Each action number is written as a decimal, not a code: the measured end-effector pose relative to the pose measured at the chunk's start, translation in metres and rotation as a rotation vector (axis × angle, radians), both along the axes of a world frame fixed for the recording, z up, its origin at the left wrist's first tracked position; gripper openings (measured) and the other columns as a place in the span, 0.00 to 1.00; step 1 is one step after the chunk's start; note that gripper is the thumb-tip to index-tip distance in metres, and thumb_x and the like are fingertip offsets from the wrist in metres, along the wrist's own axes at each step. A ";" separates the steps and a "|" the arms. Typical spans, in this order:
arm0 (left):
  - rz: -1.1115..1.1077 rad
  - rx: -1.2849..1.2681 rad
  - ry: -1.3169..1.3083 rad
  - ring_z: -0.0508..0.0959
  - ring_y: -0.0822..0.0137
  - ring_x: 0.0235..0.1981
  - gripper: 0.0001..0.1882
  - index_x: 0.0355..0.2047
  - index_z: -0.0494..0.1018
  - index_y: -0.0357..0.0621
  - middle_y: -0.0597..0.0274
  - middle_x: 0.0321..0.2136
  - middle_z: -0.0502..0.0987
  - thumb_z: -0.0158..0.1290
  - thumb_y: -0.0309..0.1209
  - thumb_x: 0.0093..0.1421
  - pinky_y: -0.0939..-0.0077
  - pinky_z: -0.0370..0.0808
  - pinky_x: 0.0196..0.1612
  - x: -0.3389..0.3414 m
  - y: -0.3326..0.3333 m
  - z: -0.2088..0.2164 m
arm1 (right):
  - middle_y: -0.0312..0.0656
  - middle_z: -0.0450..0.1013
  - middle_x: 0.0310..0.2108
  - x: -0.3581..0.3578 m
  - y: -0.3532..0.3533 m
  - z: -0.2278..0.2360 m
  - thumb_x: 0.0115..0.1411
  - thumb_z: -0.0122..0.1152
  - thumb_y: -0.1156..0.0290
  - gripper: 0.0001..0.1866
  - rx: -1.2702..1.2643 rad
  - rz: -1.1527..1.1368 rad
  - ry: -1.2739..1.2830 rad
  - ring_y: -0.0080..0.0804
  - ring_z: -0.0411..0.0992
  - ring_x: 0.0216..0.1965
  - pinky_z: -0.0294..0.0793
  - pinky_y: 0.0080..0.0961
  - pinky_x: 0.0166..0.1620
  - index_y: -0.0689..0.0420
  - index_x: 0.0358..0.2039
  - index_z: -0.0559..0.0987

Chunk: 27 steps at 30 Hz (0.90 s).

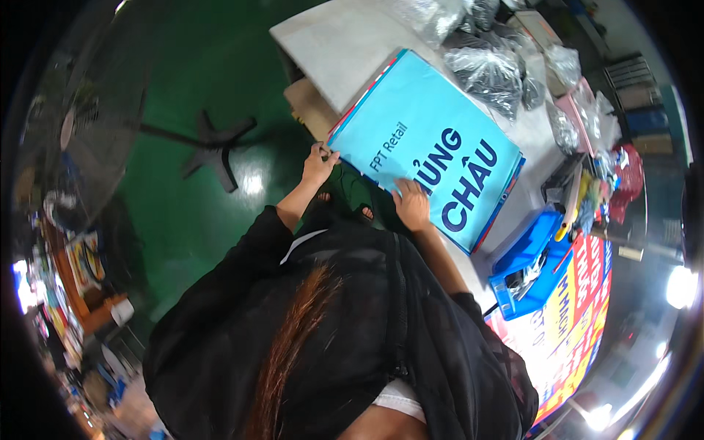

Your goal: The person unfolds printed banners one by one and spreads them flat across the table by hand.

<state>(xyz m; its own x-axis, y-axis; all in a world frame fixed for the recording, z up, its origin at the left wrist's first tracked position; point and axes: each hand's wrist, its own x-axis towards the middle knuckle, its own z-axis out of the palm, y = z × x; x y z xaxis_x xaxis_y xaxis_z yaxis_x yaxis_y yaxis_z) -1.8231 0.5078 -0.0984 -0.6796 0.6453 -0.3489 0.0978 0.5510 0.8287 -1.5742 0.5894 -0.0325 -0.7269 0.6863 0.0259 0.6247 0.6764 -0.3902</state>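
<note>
A stack of large light-blue printed sheets (pixel 425 139) with dark blue lettering lies on a grey table (pixel 345 44). My left hand (pixel 318 164) pinches the stack's near left corner at the table's edge. My right hand (pixel 411 205) rests flat on the near edge of the top sheet, fingers spread. Both black-sleeved forearms reach up from my body, which fills the lower middle of the view.
Clear plastic bags with dark contents (pixel 491 70) pile up at the table's far side. A blue tray with small tools (pixel 524 264) sits to the right, above a red and yellow banner (pixel 579 308). A fan stand (pixel 213 147) stands on the green floor at left.
</note>
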 end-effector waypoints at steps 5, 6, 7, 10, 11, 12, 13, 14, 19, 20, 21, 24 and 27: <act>-0.255 -0.235 0.256 0.75 0.55 0.34 0.27 0.37 0.67 0.35 0.48 0.31 0.75 0.60 0.43 0.42 0.67 0.72 0.37 -0.031 0.043 0.015 | 0.43 0.73 0.28 0.012 -0.040 -0.004 0.51 0.52 0.66 0.10 -0.469 -0.338 0.126 0.41 0.71 0.31 0.69 0.31 0.37 0.54 0.31 0.76; -0.285 -0.324 0.329 0.76 0.57 0.33 0.26 0.36 0.67 0.36 0.49 0.29 0.75 0.60 0.42 0.42 0.67 0.72 0.35 -0.033 0.050 0.022 | 0.44 0.73 0.27 0.013 -0.042 -0.011 0.51 0.52 0.65 0.10 -0.501 -0.319 0.112 0.41 0.72 0.29 0.70 0.30 0.35 0.55 0.31 0.77; -0.320 -0.320 0.340 0.76 0.57 0.33 0.26 0.36 0.67 0.36 0.49 0.29 0.75 0.60 0.42 0.42 0.67 0.72 0.35 -0.037 0.053 0.018 | 0.44 0.74 0.25 0.011 -0.044 -0.013 0.51 0.52 0.65 0.10 -0.532 -0.299 0.098 0.40 0.72 0.27 0.70 0.29 0.33 0.56 0.30 0.77; -0.292 -0.212 -0.167 0.74 0.71 0.22 0.16 0.30 0.69 0.41 0.59 0.18 0.73 0.57 0.37 0.44 0.74 0.72 0.26 -0.040 0.068 0.028 | 0.44 0.73 0.23 0.009 -0.047 -0.018 0.51 0.53 0.64 0.11 -0.775 -0.373 0.074 0.34 0.73 0.23 0.70 0.26 0.30 0.57 0.31 0.76; -0.295 -0.182 -0.545 0.73 0.72 0.20 0.13 0.28 0.68 0.43 0.62 0.17 0.72 0.55 0.37 0.46 0.74 0.71 0.25 -0.035 0.077 0.053 | 0.42 0.74 0.21 0.011 -0.047 -0.032 0.51 0.53 0.64 0.12 -0.909 -0.439 0.118 0.27 0.72 0.21 0.70 0.23 0.28 0.60 0.30 0.76; -0.269 -0.163 -0.923 0.71 0.74 0.19 0.11 0.27 0.68 0.44 0.65 0.15 0.70 0.53 0.36 0.47 0.75 0.71 0.24 -0.029 0.081 0.088 | 0.40 0.74 0.22 0.008 -0.047 -0.030 0.52 0.54 0.63 0.14 -1.062 -0.532 0.204 0.24 0.72 0.20 0.69 0.20 0.24 0.62 0.30 0.76; -0.376 -0.201 -0.952 0.71 0.73 0.17 0.07 0.25 0.67 0.44 0.66 0.14 0.68 0.49 0.34 0.49 0.75 0.72 0.25 -0.023 0.094 0.116 | 0.40 0.74 0.23 0.010 -0.045 -0.033 0.52 0.55 0.61 0.15 -1.134 -0.599 0.310 0.26 0.72 0.21 0.70 0.20 0.24 0.62 0.30 0.76; -0.538 -0.237 -0.975 0.71 0.71 0.17 0.07 0.26 0.67 0.43 0.64 0.15 0.69 0.48 0.33 0.51 0.73 0.73 0.26 -0.021 0.114 0.130 | 0.40 0.74 0.24 0.010 -0.044 -0.036 0.52 0.56 0.60 0.17 -1.202 -0.659 0.419 0.27 0.73 0.22 0.70 0.20 0.24 0.63 0.31 0.76; -0.657 0.626 -1.264 0.73 0.56 0.28 0.09 0.26 0.66 0.33 0.58 0.17 0.69 0.48 0.28 0.51 0.65 0.71 0.41 0.001 0.187 0.255 | 0.48 0.71 0.39 0.013 -0.042 -0.041 0.52 0.56 0.57 0.26 -1.528 -0.891 0.789 0.37 0.71 0.40 0.69 0.30 0.39 0.66 0.44 0.67; -0.697 0.791 -1.228 0.73 0.56 0.30 0.09 0.26 0.66 0.30 0.54 0.20 0.69 0.49 0.27 0.51 0.67 0.71 0.41 0.001 0.190 0.288 | 0.51 0.68 0.43 0.013 -0.044 -0.049 0.50 0.59 0.56 0.29 -1.596 -0.957 0.929 0.41 0.68 0.44 0.68 0.35 0.46 0.65 0.45 0.67; -0.767 0.890 -1.274 0.72 0.55 0.34 0.10 0.24 0.66 0.28 0.49 0.25 0.70 0.47 0.27 0.51 0.69 0.70 0.42 -0.006 0.192 0.318 | 0.51 0.64 0.48 0.015 -0.044 -0.059 0.50 0.58 0.54 0.32 -1.610 -0.914 1.016 0.43 0.61 0.51 0.59 0.39 0.53 0.63 0.49 0.64; -0.687 1.378 -0.949 0.69 0.58 0.43 0.19 0.42 0.64 0.32 0.46 0.39 0.69 0.39 0.36 0.57 0.66 0.65 0.48 -0.029 0.173 0.390 | 0.51 0.63 0.49 -0.001 -0.044 -0.072 0.51 0.56 0.52 0.34 -1.633 -0.996 1.367 0.43 0.61 0.51 0.57 0.39 0.54 0.63 0.50 0.62; -0.750 1.633 -0.864 0.69 0.50 0.41 0.12 0.26 0.68 0.28 0.45 0.29 0.70 0.43 0.28 0.51 0.54 0.61 0.53 -0.056 0.168 0.431 | 0.45 0.71 0.29 -0.005 -0.038 -0.084 0.52 0.54 0.50 0.27 -1.653 -1.120 1.508 0.43 0.68 0.42 0.57 0.41 0.53 0.60 0.43 0.65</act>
